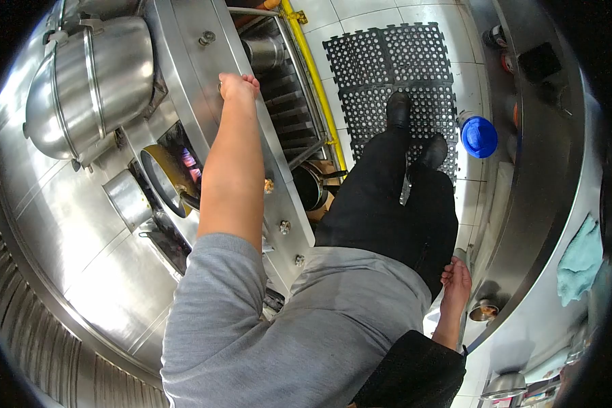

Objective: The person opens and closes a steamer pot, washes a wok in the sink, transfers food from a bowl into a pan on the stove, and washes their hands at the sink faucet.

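My left hand (239,86) reaches to the stove's steel front panel (190,68), its fingers closed around a control knob that they mostly cover. Another knob (207,38) sits farther along the panel, and several more lie nearer my body. Beside my forearm, a yellowish pan (162,180) rests over a burner, with a pinkish-blue flame (190,163) at its edge. My right hand (456,280) hangs at my side by the right-hand counter, fingers loosely curled, with nothing visible in it. Black cloth (415,374) covers my upper right arm.
A large steel lidded pot (92,85) and a smaller pot (128,198) stand on the left. Below the stove front are a yellow pipe (313,75) and a dark pan (309,187). A blue-lidded container (479,138) is beside the rubber mat (360,61). A teal cloth (581,262) lies right.
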A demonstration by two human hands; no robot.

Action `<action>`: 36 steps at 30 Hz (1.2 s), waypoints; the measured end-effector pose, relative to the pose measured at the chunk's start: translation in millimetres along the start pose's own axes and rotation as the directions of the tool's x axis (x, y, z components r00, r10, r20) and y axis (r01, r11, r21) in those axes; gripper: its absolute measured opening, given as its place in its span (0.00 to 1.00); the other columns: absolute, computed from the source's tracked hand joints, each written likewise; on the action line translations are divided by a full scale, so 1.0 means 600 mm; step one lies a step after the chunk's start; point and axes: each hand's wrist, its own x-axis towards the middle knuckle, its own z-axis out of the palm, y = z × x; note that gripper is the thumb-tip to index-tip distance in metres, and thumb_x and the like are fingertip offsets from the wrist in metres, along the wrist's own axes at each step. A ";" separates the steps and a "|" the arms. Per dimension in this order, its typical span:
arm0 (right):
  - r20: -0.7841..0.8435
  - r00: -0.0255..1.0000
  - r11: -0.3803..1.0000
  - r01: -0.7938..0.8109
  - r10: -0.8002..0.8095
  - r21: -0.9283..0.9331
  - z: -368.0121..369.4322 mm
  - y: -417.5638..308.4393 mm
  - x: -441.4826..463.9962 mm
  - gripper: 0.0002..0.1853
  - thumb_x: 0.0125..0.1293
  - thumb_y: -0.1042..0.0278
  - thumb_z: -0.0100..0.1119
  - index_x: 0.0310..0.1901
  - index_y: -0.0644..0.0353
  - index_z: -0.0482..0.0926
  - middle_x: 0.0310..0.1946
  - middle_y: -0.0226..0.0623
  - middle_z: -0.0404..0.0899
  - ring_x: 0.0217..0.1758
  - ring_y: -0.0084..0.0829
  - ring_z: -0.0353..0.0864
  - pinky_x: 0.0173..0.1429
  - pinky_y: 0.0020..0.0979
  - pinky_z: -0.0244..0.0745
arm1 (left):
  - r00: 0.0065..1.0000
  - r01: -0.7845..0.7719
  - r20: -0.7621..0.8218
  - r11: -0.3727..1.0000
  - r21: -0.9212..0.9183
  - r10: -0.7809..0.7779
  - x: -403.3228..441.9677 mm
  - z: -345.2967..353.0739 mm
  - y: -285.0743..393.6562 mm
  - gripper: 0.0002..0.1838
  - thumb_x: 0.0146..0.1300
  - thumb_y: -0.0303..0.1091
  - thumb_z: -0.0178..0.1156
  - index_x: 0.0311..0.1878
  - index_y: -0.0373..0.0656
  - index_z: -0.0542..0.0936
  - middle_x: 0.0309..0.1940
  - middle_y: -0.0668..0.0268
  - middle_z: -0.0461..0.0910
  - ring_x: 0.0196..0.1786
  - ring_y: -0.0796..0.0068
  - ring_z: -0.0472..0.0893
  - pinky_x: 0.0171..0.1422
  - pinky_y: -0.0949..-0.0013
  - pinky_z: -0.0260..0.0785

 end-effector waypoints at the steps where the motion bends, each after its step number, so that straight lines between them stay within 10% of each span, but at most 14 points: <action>1: -0.011 1.000 1.000 0.002 -0.002 -0.011 0.004 -0.006 -0.006 0.18 0.82 0.55 0.56 0.58 0.62 0.82 0.36 0.27 0.82 0.34 0.16 0.78 0.39 0.21 0.74 | 1.000 0.011 -0.006 1.000 0.017 -0.010 -0.001 -0.003 0.000 0.34 0.76 0.67 0.46 0.40 0.39 0.73 0.29 0.61 0.75 0.26 0.64 0.75 0.30 0.60 0.71; 4: -0.022 1.000 1.000 -0.007 0.007 -0.018 0.001 -0.015 -0.021 0.18 0.82 0.56 0.56 0.58 0.63 0.82 0.36 0.28 0.82 0.34 0.17 0.77 0.38 0.21 0.73 | 0.990 -0.028 0.138 0.988 0.151 0.007 0.017 -0.019 -0.019 0.38 0.73 0.73 0.49 0.37 0.38 0.73 0.22 0.62 0.71 0.21 0.65 0.72 0.26 0.61 0.68; 5: -0.021 1.000 1.000 -0.013 0.013 0.000 0.004 -0.021 -0.015 0.18 0.81 0.56 0.56 0.57 0.63 0.82 0.36 0.29 0.82 0.33 0.17 0.77 0.38 0.21 0.73 | 0.873 -0.039 0.465 0.928 0.370 -0.149 0.036 -0.048 -0.018 0.41 0.69 0.76 0.51 0.33 0.38 0.74 0.19 0.61 0.71 0.20 0.64 0.71 0.24 0.61 0.66; 8: 0.034 0.997 0.996 0.066 -0.064 -0.058 0.021 -0.064 -0.024 0.17 0.82 0.57 0.54 0.57 0.64 0.82 0.36 0.30 0.82 0.33 0.18 0.77 0.37 0.22 0.73 | 0.723 -0.039 0.520 0.724 0.689 -0.455 -0.087 -0.048 0.004 0.40 0.68 0.71 0.60 0.42 0.32 0.80 0.27 0.54 0.83 0.28 0.59 0.83 0.33 0.56 0.79; 11: 0.117 0.987 0.983 0.125 -0.109 -0.136 0.043 -0.127 -0.020 0.16 0.82 0.60 0.53 0.56 0.64 0.82 0.35 0.30 0.82 0.32 0.19 0.77 0.36 0.22 0.72 | 0.543 -0.620 0.765 0.448 0.644 -0.347 -0.251 -0.090 0.099 0.38 0.67 0.67 0.65 0.46 0.30 0.83 0.37 0.54 0.88 0.36 0.65 0.86 0.42 0.65 0.82; 14: 0.167 0.974 0.959 0.185 -0.151 -0.215 0.108 -0.230 -0.055 0.16 0.81 0.58 0.55 0.54 0.64 0.82 0.34 0.30 0.82 0.32 0.21 0.79 0.36 0.24 0.73 | 0.450 -0.829 0.881 0.298 0.473 -0.145 -0.422 -0.150 0.299 0.35 0.66 0.65 0.67 0.43 0.32 0.85 0.35 0.54 0.88 0.37 0.64 0.87 0.43 0.64 0.80; 18: 0.250 0.955 0.906 0.244 -0.162 -0.346 0.228 -0.368 -0.069 0.16 0.80 0.57 0.57 0.52 0.64 0.82 0.35 0.30 0.84 0.33 0.21 0.81 0.35 0.25 0.73 | 0.091 -0.972 0.786 -0.117 0.204 0.612 -0.470 -0.221 0.608 0.30 0.65 0.63 0.67 0.39 0.38 0.88 0.34 0.51 0.88 0.40 0.52 0.88 0.46 0.52 0.78; 23: 0.394 0.824 0.663 0.563 -0.407 -0.493 0.424 -0.543 -0.066 0.17 0.77 0.57 0.60 0.42 0.66 0.85 0.29 0.32 0.83 0.29 0.21 0.78 0.34 0.27 0.73 | 0.039 -0.791 0.529 -0.297 0.534 0.848 -0.387 -0.285 0.964 0.23 0.65 0.57 0.66 0.45 0.45 0.90 0.40 0.55 0.89 0.46 0.51 0.88 0.52 0.51 0.79; 26: 0.548 0.693 0.522 0.717 -0.468 -0.461 0.578 -0.678 -0.089 0.17 0.78 0.58 0.59 0.44 0.68 0.85 0.30 0.31 0.83 0.30 0.21 0.78 0.36 0.26 0.73 | 0.213 -0.647 0.504 -0.265 0.715 0.837 -0.281 -0.312 1.096 0.19 0.67 0.49 0.63 0.50 0.47 0.89 0.49 0.57 0.89 0.53 0.51 0.87 0.57 0.49 0.79; 30: 0.822 0.428 0.333 0.890 -0.374 -0.312 0.814 -0.843 -0.226 0.21 0.79 0.56 0.58 0.59 0.67 0.83 0.42 0.33 0.87 0.42 0.22 0.82 0.46 0.27 0.76 | 0.377 -0.531 0.497 -0.257 0.807 0.781 -0.198 -0.338 1.135 0.17 0.63 0.42 0.63 0.51 0.47 0.90 0.46 0.53 0.89 0.51 0.50 0.87 0.57 0.55 0.78; 36: 0.992 -0.015 0.023 1.000 -0.122 0.018 1.184 -0.999 -0.412 0.24 0.80 0.51 0.55 0.63 0.64 0.82 0.44 0.32 0.84 0.43 0.22 0.79 0.48 0.27 0.77 | 0.296 -0.638 0.496 -0.217 0.739 0.816 -0.178 -0.351 1.119 0.21 0.63 0.38 0.60 0.59 0.54 0.88 0.53 0.58 0.88 0.57 0.55 0.86 0.65 0.54 0.76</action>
